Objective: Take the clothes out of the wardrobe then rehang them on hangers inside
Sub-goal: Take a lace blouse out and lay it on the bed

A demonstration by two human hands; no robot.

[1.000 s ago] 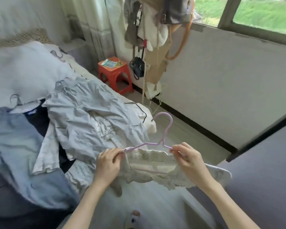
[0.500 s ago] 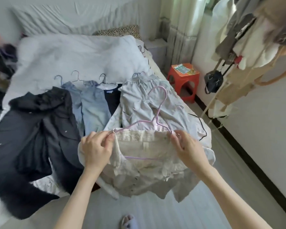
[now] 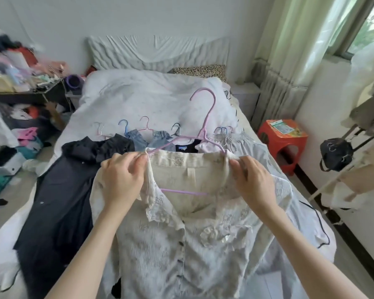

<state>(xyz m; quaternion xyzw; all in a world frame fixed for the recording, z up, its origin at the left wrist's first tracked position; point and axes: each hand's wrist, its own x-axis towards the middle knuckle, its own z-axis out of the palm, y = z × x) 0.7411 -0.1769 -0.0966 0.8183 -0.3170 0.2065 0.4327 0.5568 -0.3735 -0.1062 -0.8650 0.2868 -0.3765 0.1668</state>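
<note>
A cream lace blouse [image 3: 194,240] with dark buttons hangs on a lilac hanger [image 3: 205,126] held up over the bed. My left hand [image 3: 122,178] pinches the blouse's left shoulder at the hanger's end. My right hand [image 3: 253,180] pinches the right shoulder the same way. Behind the blouse, several garments lie on the bed with hangers in them: a black coat [image 3: 58,201], denim pieces [image 3: 138,139] and a pale grey garment [image 3: 246,145]. No wardrobe is in view.
The bed [image 3: 138,100] with a white duvet fills the middle. A cluttered dark table [image 3: 28,93] and floor clutter are at left. An orange stool [image 3: 282,139] stands right of the bed, by a curtain. A rack with a black bag [image 3: 335,156] stands at the right.
The view has swung left from the window wall to face the bed. The blouse has dropped open full length on the hanger, with both hands still at its shoulders.
</note>
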